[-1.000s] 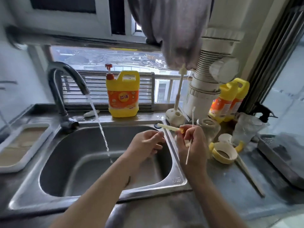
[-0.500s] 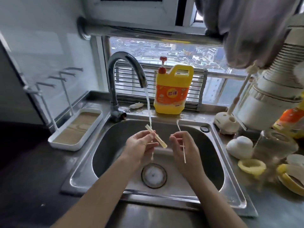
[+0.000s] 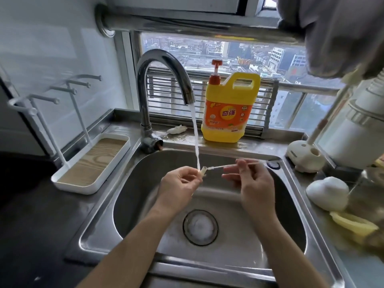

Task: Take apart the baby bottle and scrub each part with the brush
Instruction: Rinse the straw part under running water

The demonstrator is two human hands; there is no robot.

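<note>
Item: left hand (image 3: 178,183), fingers curled and pinching a short pale straw tube (image 3: 202,172), the bottle part now being worked on. It is held over the sink (image 3: 99,229) with its open end up at the foot of the water stream (image 3: 195,138), probably so the water flushes the bore. Item: right hand (image 3: 251,181), thumb and fingertips pinching a thin brush (image 3: 216,167) laid nearly level, its tip at the tube's mouth; motion blur makes it unclear whether the tip is inside yet. The brush lines up with the bore, which suits threading it through. Item: tap (image 3: 164,65), running, with its spout above and behind the hands. Item: drain strainer (image 3: 200,227), directly below, likely to catch a dropped piece. Item: white domed part (image 3: 327,193) and yellow ring (image 3: 353,225), on the counter right of the basin, apparently set aside from the bottle. Clearance: the basin walls stand well apart from both hands, and a detergent jug (image 3: 228,113) sits on the back ledge, out of the brush's line.
</note>
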